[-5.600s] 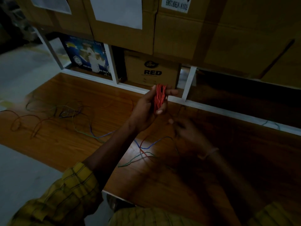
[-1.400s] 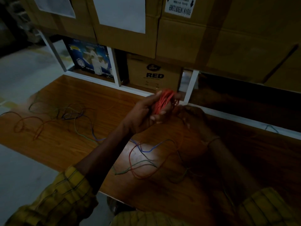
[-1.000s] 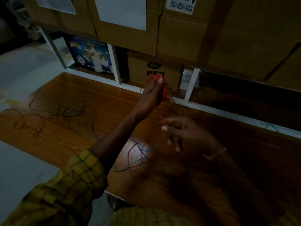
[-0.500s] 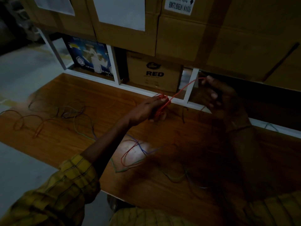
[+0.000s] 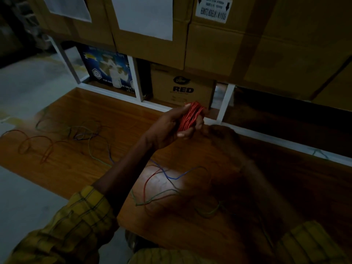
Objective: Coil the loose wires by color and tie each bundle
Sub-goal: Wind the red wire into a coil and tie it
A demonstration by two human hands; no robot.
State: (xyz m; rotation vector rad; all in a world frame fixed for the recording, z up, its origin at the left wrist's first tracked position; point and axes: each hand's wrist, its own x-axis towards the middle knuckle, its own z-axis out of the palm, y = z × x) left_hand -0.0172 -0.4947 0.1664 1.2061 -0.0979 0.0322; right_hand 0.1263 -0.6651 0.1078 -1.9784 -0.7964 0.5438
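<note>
The left hand [image 5: 167, 128] holds the red wire bundle [image 5: 190, 118] clenched in its grip, raised off the counter [image 5: 118, 121], probably so the loops stay together for tying. The right hand [image 5: 222, 134] sits just beside that grip, too dark and blurred to tell its state. Loose wires [image 5: 163, 180] lie below the grip, more [image 5: 62, 138] well off to its left.

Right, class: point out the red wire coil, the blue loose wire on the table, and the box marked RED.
red wire coil [image 5: 191, 117], head view, middle of the wound strands.
blue loose wire [image 5: 181, 176], head view, on its lit bend.
box marked RED [image 5: 167, 86], head view, front face left of the lettering.
</note>
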